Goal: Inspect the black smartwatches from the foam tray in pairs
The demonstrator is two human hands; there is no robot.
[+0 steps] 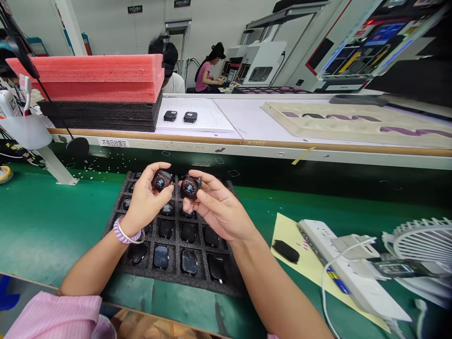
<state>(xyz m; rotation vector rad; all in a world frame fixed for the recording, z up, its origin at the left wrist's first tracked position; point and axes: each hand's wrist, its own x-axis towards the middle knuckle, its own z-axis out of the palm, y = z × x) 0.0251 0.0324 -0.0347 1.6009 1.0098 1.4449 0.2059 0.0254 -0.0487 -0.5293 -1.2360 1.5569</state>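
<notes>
My left hand (150, 197) is closed round a dark smartwatch body (162, 180) with its screen lit, held between thumb and fingers. A second lit smartwatch body (189, 187) is pinched in my right hand (219, 205). The two are side by side, a little apart, with their faces toward me. Beneath both hands lies a black foam tray (176, 279) divided into square pockets. Several dark watch bodies sit in its pockets, among them one (161, 257) in the front row. My wrists and hands hide part of the tray.
A shelf edge (197, 141) runs behind the tray, bearing stacked red and black foam (106, 84), two small black units (190, 117) and a beige tray (318, 122). At right lie a power strip (353, 268), cables and a white fan (423, 245). Two people are beyond the shelf.
</notes>
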